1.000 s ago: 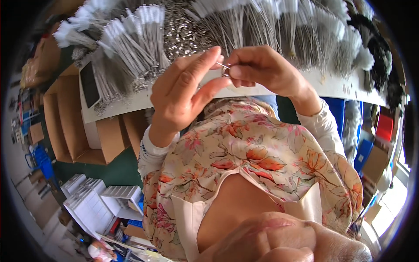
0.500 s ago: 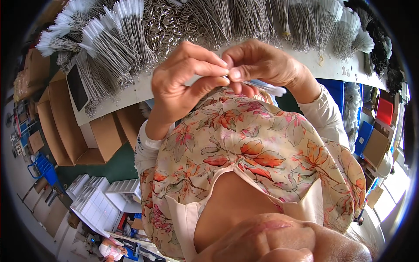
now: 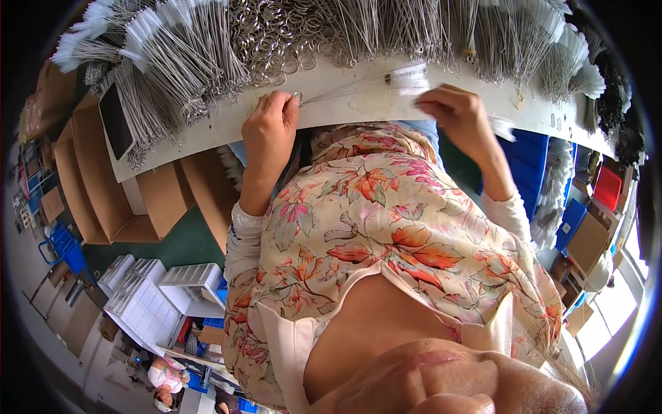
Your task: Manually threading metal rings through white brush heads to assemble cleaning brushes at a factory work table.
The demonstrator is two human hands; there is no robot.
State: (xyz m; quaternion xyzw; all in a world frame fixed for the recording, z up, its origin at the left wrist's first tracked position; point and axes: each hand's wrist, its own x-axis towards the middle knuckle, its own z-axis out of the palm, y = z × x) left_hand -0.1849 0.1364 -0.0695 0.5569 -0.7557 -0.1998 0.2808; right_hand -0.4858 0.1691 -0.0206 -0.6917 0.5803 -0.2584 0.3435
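Note:
My left hand (image 3: pixel 269 134) is closed near the table's front edge, thumb and forefinger pinching a small metal ring (image 3: pixel 296 97). From beside it, thin wire stems run right to the white bristle heads of a few straw brushes (image 3: pixel 410 77) over the tabletop. I cannot tell whether their wire ends are on the ring. To the right, my right hand (image 3: pixel 458 117) is closed, its fingertips slightly blurred. A white bristle end (image 3: pixel 502 129) sticks out beside its wrist, seemingly of a brush held in the palm; the stem is hidden.
Bundles of wire brushes (image 3: pixel 183 62) and a heap of metal rings (image 3: pixel 276 34) line the far side of the white table (image 3: pixel 331 83). A dark phone (image 3: pixel 116 121) lies at its left end. Cardboard boxes (image 3: pixel 158 200) stand below left, a blue bin (image 3: pixel 520 165) below right.
My hands were together, working at a brush's wire end. They have parted, the right moving right and the left staying with the ring. Brushes over the tabletop have come into view.

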